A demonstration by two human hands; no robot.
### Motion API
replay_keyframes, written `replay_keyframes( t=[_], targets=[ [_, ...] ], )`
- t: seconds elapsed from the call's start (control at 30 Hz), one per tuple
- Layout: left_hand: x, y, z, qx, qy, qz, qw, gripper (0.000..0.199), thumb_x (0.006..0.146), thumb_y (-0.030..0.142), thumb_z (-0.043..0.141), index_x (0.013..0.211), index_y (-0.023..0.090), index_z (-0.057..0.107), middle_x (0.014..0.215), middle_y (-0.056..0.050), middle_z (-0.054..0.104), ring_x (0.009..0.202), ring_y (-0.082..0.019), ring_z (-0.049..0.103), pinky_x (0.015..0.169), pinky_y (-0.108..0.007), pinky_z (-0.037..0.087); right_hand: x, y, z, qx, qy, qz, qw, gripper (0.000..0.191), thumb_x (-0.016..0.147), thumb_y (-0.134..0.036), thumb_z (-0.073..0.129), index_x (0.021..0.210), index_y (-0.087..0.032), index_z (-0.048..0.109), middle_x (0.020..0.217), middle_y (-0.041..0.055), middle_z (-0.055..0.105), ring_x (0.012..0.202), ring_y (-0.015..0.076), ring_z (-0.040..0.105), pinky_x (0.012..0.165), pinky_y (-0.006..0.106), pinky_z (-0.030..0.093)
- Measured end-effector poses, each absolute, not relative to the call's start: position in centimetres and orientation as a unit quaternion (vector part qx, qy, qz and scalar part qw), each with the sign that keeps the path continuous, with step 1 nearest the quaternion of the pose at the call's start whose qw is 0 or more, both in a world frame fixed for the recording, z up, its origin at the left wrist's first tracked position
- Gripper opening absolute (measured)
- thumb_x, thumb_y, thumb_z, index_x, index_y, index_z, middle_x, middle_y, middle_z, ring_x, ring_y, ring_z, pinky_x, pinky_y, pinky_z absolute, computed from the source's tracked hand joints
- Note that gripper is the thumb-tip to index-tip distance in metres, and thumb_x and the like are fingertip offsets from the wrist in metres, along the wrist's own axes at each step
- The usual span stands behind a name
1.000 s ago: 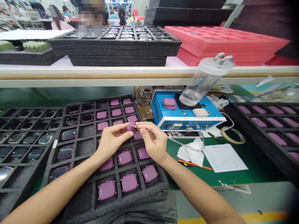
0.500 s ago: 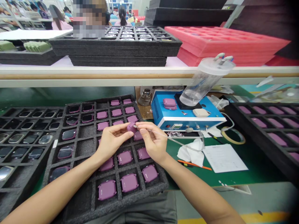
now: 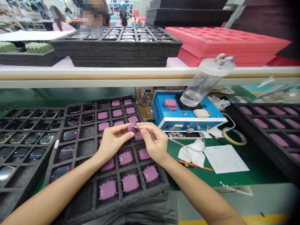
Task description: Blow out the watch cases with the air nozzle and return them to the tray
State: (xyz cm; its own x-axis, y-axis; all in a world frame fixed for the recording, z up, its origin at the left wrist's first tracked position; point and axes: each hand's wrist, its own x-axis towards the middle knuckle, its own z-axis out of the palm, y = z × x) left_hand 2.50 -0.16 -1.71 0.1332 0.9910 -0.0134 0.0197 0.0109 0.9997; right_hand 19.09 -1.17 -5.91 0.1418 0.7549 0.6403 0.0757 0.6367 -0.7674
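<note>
My left hand (image 3: 113, 139) pinches a small purple watch case (image 3: 131, 127) between thumb and fingers, above a black foam tray (image 3: 87, 132). Closed round a thin metal-tipped tool with a clear tube (image 3: 185, 145), my right hand (image 3: 156, 143) brings its tip against or very near the case; contact is too small to tell. Under both hands the tray's compartments hold several purple watch cases (image 3: 130, 182) lying back up, while dark-screened watches (image 3: 69, 135) fill part of its left side. The tube runs right, towards the blue box.
A blue control box (image 3: 187, 120) carries a tilted clear cylinder (image 3: 197, 82) and stacked purple cases. Right of my hand lie white tissue (image 3: 193, 153), a paper sheet (image 3: 226, 159) and a tape roll (image 3: 234, 136). More black trays flank both sides. A shelf (image 3: 117, 76) crosses ahead; people sit beyond.
Both hands keep the same hold and place. The view has shifted very slightly, and a person beyond the shelf has moved their head a little.
</note>
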Motion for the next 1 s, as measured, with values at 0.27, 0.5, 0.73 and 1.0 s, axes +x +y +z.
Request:
replay_keyframes(
  t=[0.27, 0.5, 0.73, 1.0],
  targets=[
    [-0.8, 3.5, 0.8, 0.736, 0.531, 0.321, 0.271, 0.042, 0.085, 0.016, 0.066, 0.127, 0.013, 0.071, 0.112, -0.012, 0.08, 0.099, -0.024, 0.074, 0.093, -0.037, 0.056, 19.0, -1.9, -6.8, -0.352, -0.563, 0.286, 0.691, 0.012, 0.098, -0.027, 0.063, 0.1, -0.024, 0.075, 0.105, 0.0074, 0.077, 0.101, 0.0222, 0.074, 0.087, 0.042, 0.065],
    [-6.7, 15.9, 1.6, 0.754, 0.624, 0.149, 0.14, 0.028, 0.079, 0.017, 0.065, 0.103, 0.012, 0.079, 0.101, 0.0, 0.082, 0.105, -0.021, 0.07, 0.096, -0.022, 0.048, 19.0, -2.0, -6.8, -0.365, -0.57, 0.286, 0.678, 0.014, 0.098, -0.029, 0.062, 0.098, -0.021, 0.073, 0.103, 0.0082, 0.076, 0.1, 0.0214, 0.074, 0.085, 0.04, 0.066],
    [-9.6, 13.7, 1.3, 0.771, 0.623, 0.125, 0.047, 0.048, 0.084, 0.014, 0.058, 0.13, 0.013, 0.072, 0.13, -0.012, 0.074, 0.121, -0.028, 0.067, 0.108, -0.034, 0.045, 19.1, -2.1, -7.3, -0.367, -0.574, 0.284, 0.674, 0.013, 0.096, -0.029, 0.065, 0.097, -0.021, 0.076, 0.103, 0.0083, 0.076, 0.1, 0.0227, 0.074, 0.084, 0.041, 0.067],
    [-11.7, 6.1, 0.8, 0.776, 0.63, 0.019, 0.008, 0.038, 0.09, 0.03, 0.063, 0.125, 0.025, 0.075, 0.124, -0.009, 0.077, 0.117, -0.03, 0.069, 0.104, -0.037, 0.047, 18.8, -2.4, -6.7, -0.386, -0.547, 0.305, 0.678, 0.016, 0.096, -0.034, 0.066, 0.098, -0.021, 0.075, 0.098, 0.0069, 0.077, 0.09, 0.0196, 0.076, 0.081, 0.037, 0.069]
  ],
)
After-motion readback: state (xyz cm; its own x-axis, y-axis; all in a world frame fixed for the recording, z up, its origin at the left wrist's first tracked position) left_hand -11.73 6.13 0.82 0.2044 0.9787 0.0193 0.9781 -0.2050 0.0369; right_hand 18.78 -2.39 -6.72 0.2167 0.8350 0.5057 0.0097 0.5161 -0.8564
